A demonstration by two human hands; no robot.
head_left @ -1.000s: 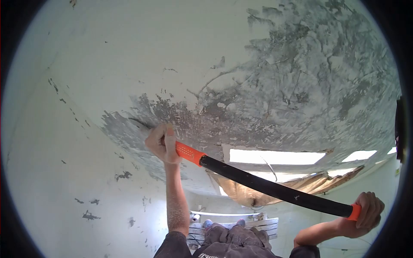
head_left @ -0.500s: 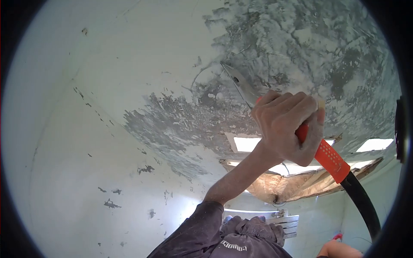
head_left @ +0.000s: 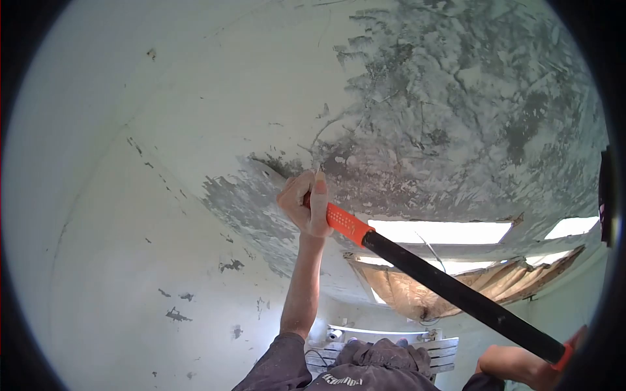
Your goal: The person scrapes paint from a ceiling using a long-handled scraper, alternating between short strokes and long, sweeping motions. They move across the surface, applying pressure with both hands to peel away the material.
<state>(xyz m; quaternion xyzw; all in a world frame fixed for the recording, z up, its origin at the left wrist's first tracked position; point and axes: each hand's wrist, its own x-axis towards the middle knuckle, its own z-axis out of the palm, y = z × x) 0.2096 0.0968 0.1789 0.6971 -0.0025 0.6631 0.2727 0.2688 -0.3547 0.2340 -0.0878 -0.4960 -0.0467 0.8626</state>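
Observation:
My left hand point(head_left: 303, 202) is closed round the orange grip point(head_left: 345, 221) of a long-handled scraper, with its thumb lying along the grip. The scraper's black shaft point(head_left: 456, 290) slants down to the right. Its metal blade point(head_left: 268, 168) is partly hidden by my fingers and lies at the patchy surface point(head_left: 424, 124), where white coating gives way to grey. At the lower right edge, my right hand point(head_left: 554, 373) wraps round the shaft's red end; its fingers are partly cut off by the lens rim.
Bright openings point(head_left: 437, 232) show beyond the grey area, with a torn brownish sheet point(head_left: 417, 293) hanging below them. White slats point(head_left: 443, 355) and a white roll point(head_left: 335, 335) are behind my dark shirt point(head_left: 372, 371). Grey chips mark the pale wall point(head_left: 130, 274).
My left hand and the scraper blade have moved left across the surface. More of the black shaft now shows, and my right hand has come into view at its end.

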